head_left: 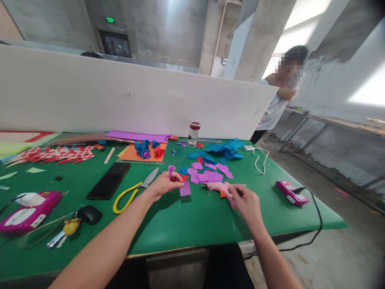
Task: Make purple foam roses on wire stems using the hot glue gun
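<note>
My left hand (pixel 165 184) pinches a small purple paper piece (pixel 185 189) at its corner, and a rolled purple bit (pixel 171 170) stands up between its fingers. My right hand (pixel 245 200) is closed on a pink strip (pixel 224 187) that reaches left over the table. Between and beyond my hands, purple paper pieces (pixel 210 176) lie scattered with some blue and red ones. Blue crumpled paper (pixel 227 148) is heaped farther back. Yellow-handled scissors (pixel 135 190) rest just left of my left hand.
On the green table (pixel 180 228) are a dark phone (pixel 109 180), a glass jar (pixel 194 134), blue and red paper flowers (pixel 145 148), keys with a yellow charm (pixel 71 227) and magenta power strips (pixel 291 193). A white board (pixel 135 96) stands behind. A person (pixel 276 96) stands at the right.
</note>
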`<state>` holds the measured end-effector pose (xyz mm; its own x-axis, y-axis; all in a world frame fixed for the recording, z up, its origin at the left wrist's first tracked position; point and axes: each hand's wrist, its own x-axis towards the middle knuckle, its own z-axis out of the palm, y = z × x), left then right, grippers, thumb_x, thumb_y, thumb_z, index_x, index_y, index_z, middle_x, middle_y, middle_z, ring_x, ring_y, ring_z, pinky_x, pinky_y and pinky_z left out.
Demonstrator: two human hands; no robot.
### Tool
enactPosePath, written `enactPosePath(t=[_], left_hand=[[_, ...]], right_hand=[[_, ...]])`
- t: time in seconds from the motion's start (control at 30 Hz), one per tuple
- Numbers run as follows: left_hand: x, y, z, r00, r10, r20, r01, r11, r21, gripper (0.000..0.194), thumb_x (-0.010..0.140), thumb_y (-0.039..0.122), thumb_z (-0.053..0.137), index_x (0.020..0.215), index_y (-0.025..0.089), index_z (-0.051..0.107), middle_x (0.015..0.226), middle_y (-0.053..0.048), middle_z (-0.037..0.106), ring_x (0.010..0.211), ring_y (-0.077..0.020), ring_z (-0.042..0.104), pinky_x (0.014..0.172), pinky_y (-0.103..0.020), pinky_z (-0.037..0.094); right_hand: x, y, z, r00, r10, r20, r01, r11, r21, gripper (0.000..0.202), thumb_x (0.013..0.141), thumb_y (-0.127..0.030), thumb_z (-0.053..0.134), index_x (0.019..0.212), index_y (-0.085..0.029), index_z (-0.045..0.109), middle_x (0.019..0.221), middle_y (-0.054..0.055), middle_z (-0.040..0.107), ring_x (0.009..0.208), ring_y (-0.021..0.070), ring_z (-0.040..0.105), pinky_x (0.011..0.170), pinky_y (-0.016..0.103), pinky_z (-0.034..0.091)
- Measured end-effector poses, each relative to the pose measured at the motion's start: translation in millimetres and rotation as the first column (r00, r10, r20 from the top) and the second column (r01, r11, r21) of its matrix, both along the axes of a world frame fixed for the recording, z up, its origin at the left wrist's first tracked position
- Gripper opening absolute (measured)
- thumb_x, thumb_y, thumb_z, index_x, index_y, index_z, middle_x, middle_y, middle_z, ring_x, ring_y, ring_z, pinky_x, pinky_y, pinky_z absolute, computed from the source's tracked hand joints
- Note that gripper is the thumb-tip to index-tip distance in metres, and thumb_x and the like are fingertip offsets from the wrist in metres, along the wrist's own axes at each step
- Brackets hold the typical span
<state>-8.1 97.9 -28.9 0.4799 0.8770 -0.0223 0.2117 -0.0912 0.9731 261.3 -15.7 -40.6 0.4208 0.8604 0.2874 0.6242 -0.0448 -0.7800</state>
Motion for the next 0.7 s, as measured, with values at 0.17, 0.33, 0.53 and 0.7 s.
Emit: enactPosePath(t=[0.17,0.33,0.53,0.7], left_hand=[[2.5,3.4,-9.2,0.994,0.007,-0.108,0.010,0.988,0.153,0.018,0.060,0.033,0.071,0.059,0.016,0.064,0.055,0.002,0.059,0.055,-0.0127,0.050,0.054,-0.024,0.037],[3.1,5.6,-18.1,0.967,0.036,-0.250,0.021,0.974,0.224,0.014,0.062,0.027,0.064,0.055,0.015,0.063,0.051,0.003,0.055,0.051,-0.0115,0.047,0.052,-0.023,0.032],[4.1,4.2,-19.2,0.957,0.029,-0.289,0.026,0.983,0.183,0.014,0.059,0.027,0.067,0.053,0.015,0.065,0.047,0.003,0.054,0.049,-0.0113,0.045,0.049,-0.023,0.030],[11.1,-2.9,-15.9,0.979,0.043,-0.200,-0.024,0.995,0.096,0.015,0.058,0.030,0.071,0.057,0.015,0.067,0.049,0.002,0.055,0.049,-0.0113,0.045,0.050,-0.024,0.030]], right_hand=[[41.1,-5.6,-24.3,0.964,0.151,0.219,-0.098,0.967,-0.235,0.036,0.085,-0.052,0.044,0.075,-0.022,0.062,0.066,0.004,0.067,0.060,0.0197,0.059,0.057,0.027,0.038],[34.2,3.3,-29.1,0.916,0.241,0.320,-0.124,0.930,-0.346,0.022,0.081,-0.043,0.050,0.072,-0.023,0.055,0.064,0.002,0.063,0.056,0.0174,0.055,0.053,0.026,0.033],[32.0,-4.3,-23.7,0.980,0.152,0.126,-0.120,0.965,-0.232,0.025,0.081,-0.047,0.049,0.074,-0.024,0.052,0.065,0.002,0.060,0.059,0.0185,0.055,0.053,0.028,0.036],[12.8,-24.9,-9.7,0.788,0.229,-0.572,-0.300,0.953,-0.032,0.047,0.072,-0.057,0.065,0.101,-0.022,0.055,0.086,0.006,0.069,0.072,0.0192,0.065,0.067,0.032,0.051]])
